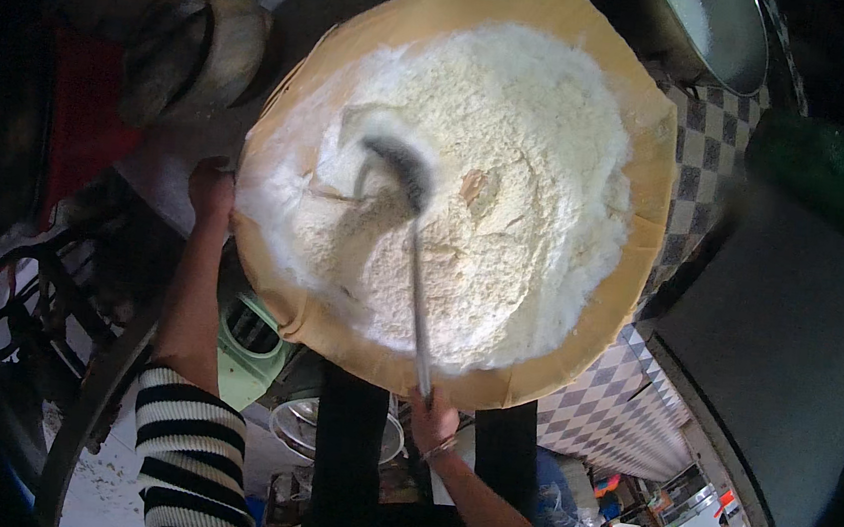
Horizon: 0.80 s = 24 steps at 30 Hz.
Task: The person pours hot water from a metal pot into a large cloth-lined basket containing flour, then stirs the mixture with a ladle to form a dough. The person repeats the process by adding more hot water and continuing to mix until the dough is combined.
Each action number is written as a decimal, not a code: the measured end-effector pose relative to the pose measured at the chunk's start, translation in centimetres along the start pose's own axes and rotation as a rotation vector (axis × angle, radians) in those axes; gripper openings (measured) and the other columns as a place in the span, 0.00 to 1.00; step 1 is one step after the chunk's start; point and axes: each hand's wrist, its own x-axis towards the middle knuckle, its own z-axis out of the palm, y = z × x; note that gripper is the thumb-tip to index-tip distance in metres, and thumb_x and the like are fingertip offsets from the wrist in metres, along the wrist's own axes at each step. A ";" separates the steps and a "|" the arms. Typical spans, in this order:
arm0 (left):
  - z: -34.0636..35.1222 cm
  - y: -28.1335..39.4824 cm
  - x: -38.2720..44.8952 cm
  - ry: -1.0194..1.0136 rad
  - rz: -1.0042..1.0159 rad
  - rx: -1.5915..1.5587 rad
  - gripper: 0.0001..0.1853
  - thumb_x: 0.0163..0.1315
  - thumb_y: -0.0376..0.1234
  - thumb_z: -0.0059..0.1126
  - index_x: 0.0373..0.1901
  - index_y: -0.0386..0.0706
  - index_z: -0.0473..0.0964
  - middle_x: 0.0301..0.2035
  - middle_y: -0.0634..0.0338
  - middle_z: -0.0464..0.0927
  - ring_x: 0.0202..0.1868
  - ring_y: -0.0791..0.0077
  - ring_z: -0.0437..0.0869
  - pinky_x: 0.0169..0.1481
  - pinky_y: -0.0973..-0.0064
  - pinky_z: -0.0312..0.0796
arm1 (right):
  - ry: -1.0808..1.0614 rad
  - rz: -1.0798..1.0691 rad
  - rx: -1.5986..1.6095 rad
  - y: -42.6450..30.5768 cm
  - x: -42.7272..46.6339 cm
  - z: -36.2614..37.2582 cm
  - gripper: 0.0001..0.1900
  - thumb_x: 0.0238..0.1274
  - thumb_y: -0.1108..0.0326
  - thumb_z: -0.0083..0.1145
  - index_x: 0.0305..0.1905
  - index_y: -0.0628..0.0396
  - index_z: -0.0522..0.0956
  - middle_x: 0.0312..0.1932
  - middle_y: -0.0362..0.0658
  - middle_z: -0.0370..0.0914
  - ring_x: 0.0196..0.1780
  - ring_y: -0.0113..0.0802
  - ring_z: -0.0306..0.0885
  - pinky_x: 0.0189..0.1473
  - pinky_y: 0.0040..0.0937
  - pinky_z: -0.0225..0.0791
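Note:
A tan cloth spreads in a wide, shallow round in front of me, its edge folded in places. On it lies a broad bed of moist, crumbly, whitish mash with frothy margins. My right hand, at the near edge, grips the lower end of a long-handled metal ladle. The ladle's dark bowl is blurred and sits over the left part of the mash, where a hollow shows. My left hand is closed at the cloth's left edge; its fingertips are partly hidden. What supports the cloth is hidden beneath it.
A large metal pot with whitish contents stands at upper right. Checkered tiles run along the right side. Below the cloth are a light green plastic stool and a metal basin. A spoked handwheel is at left.

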 end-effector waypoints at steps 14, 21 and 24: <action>0.7 -0.4 0.0 0.003 0.033 -0.062 0.13 0.42 0.36 0.47 0.28 0.40 0.73 0.32 0.49 0.73 0.37 0.57 0.73 0.42 0.69 0.65 | 0.071 -0.203 -0.034 5.0 -1.3 -3.7 0.07 0.48 0.68 0.49 0.29 0.58 0.66 0.12 0.45 0.65 0.13 0.32 0.65 0.15 0.28 0.57; -0.8 1.4 -0.5 0.017 0.044 -0.097 0.14 0.45 0.37 0.42 0.27 0.38 0.73 0.32 0.47 0.72 0.35 0.54 0.73 0.40 0.66 0.65 | -0.190 -0.033 -0.043 6.8 -9.0 -8.1 0.14 0.46 0.62 0.52 0.34 0.60 0.67 0.15 0.46 0.68 0.18 0.39 0.69 0.18 0.32 0.62; -1.1 1.9 -0.5 -0.007 -0.053 -0.069 0.14 0.44 0.37 0.43 0.28 0.38 0.73 0.32 0.48 0.73 0.37 0.55 0.73 0.42 0.67 0.64 | -0.326 -0.007 0.007 5.9 -9.5 -7.1 0.15 0.46 0.62 0.52 0.37 0.61 0.67 0.19 0.47 0.69 0.22 0.39 0.70 0.22 0.31 0.64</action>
